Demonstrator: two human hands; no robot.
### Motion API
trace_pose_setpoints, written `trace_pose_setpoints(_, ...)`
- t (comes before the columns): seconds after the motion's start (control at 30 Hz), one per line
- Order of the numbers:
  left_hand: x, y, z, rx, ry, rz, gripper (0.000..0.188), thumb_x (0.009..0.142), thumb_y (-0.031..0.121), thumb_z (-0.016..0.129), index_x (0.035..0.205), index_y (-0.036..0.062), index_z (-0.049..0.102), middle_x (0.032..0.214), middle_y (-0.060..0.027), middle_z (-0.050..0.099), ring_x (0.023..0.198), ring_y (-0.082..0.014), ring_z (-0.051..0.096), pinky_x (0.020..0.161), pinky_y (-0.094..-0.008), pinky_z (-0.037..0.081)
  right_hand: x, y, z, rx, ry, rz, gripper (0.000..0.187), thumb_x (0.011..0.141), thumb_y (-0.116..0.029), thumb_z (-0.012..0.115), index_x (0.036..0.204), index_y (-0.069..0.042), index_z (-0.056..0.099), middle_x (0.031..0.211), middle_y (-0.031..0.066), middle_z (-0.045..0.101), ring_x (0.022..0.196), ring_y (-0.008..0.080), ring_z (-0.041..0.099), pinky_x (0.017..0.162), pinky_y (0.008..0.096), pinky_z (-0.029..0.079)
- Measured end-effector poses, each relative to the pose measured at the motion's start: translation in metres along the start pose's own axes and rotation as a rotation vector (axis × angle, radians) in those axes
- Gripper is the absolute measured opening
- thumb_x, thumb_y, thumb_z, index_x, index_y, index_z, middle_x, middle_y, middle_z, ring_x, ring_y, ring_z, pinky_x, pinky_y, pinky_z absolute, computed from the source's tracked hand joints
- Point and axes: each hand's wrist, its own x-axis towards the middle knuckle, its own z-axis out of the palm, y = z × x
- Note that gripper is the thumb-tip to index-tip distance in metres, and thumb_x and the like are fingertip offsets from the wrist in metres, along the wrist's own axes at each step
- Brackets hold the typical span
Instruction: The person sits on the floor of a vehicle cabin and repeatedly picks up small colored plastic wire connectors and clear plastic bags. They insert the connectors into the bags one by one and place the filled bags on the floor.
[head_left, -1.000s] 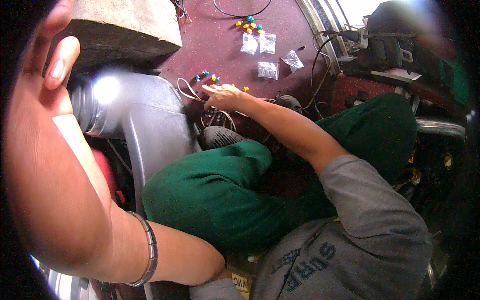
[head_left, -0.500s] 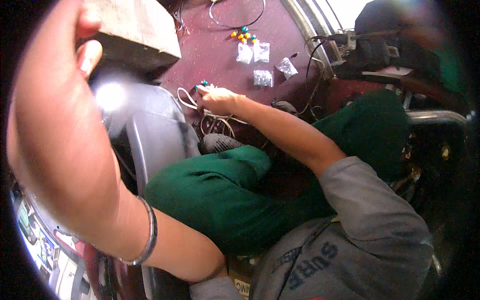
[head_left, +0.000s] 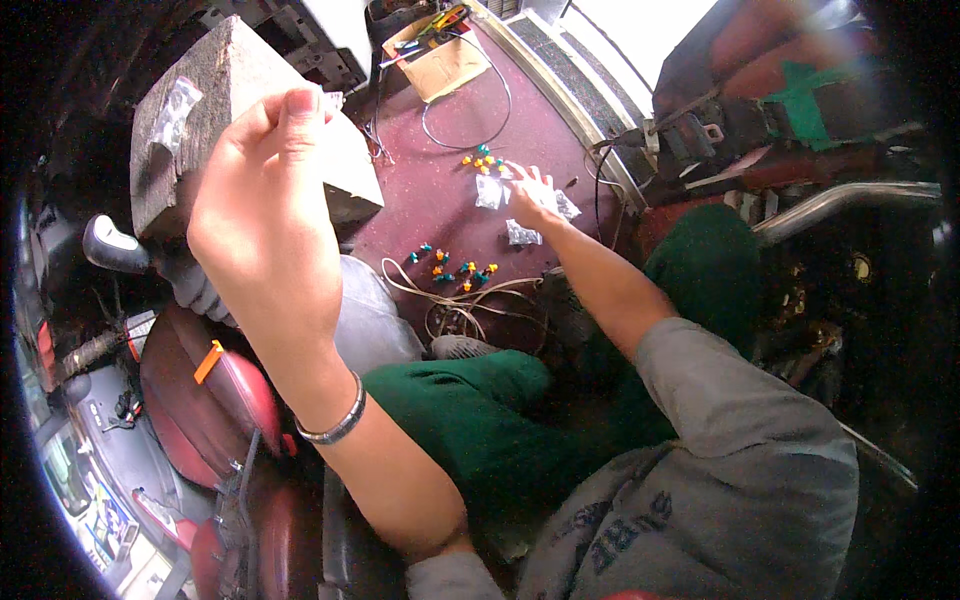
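My left hand (head_left: 270,165) is raised in front of the wooden block (head_left: 355,170), its fingers curled in and the thumb pressed against them. A pale scrap shows beside its fingertips, but I cannot make out what they hold. On the dark red floor (head_left: 400,225), my right hand (head_left: 535,197) reaches over several small clear plastic bags with its fingers spread. One bag (head_left: 490,191) lies by its fingertips, another bag (head_left: 523,233) below the wrist. Small yellow and green pieces (head_left: 483,161) lie just beyond, and a second group of such pieces (head_left: 468,272) is scattered nearer me.
A cardboard box (head_left: 445,70) with tools stands at the far end beside a looped black cable (head_left: 510,110). Pale cable coils (head_left: 480,305) lie near my legs. Another clear bag (head_left: 175,113) rests on the block. A red seat (head_left: 200,400) is at left, a metal rail (head_left: 850,210) at right.
My right hand has left the green pieces near the pale cable and moved away to the bags; yellow and green pieces now lie there. The view has shifted, showing more of my left hand.
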Motion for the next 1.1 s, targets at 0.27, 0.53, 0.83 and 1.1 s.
trace_pose_setpoints(0.27, -0.002, -0.003, 0.000, -0.073, 0.014, -0.049, 0.020, 0.099, 0.012, 0.073, 0.110, -0.0045, 0.072, 0.100, -0.0065, 0.074, 0.096, -0.0108, 0.066, 0.089, -0.0235, 0.049, 0.013, 0.021, 0.036, -0.170, 0.014, -0.044, 0.078, 0.087, -0.031, 0.068, 0.158, -0.021, 0.036, 0.161, 0.0047, 0.040, 0.144, 0.0401, 0.038, 0.110, 0.0601, 0.036)
trace_pose_setpoints(0.53, -0.001, -0.006, -0.003, -0.039, 0.033, -0.077, 0.021, 0.099, 0.013, 0.073, 0.110, -0.0045, 0.073, 0.101, -0.0073, 0.075, 0.096, -0.0106, 0.066, 0.090, -0.0235, 0.049, 0.008, -0.019, -0.016, -0.078, 0.062, -0.009, 0.045, 0.094, -0.023, 0.067, 0.135, -0.008, 0.060, 0.133, 0.0117, 0.061, 0.117, 0.0300, 0.059, 0.097, 0.0505, 0.047)
trace_pose_setpoints(0.83, 0.001, -0.003, 0.002, -0.032, 0.012, -0.064, 0.022, 0.099, 0.016, 0.073, 0.110, -0.0032, 0.073, 0.095, -0.0041, 0.071, 0.087, -0.0078, 0.061, 0.081, -0.0213, 0.044, 0.024, -0.004, 0.024, -0.043, 0.117, 0.020, 0.075, 0.085, -0.020, 0.066, 0.155, -0.020, 0.043, 0.137, 0.0138, 0.048, 0.127, 0.0377, 0.046, 0.102, 0.0552, 0.041)
trace_pose_setpoints(1.1, 0.001, -0.011, 0.001, 0.024, 0.005, -0.001, 0.021, 0.101, 0.023, 0.071, 0.106, 0.0033, 0.075, 0.072, 0.0082, 0.050, 0.060, 0.0004, 0.038, 0.052, -0.0186, 0.024, 0.019, -0.018, -0.008, -0.054, 0.000, -0.051, 0.076, 0.083, -0.022, 0.068, 0.155, -0.019, 0.042, 0.148, 0.0092, 0.044, 0.129, 0.0367, 0.045, 0.104, 0.0538, 0.041)
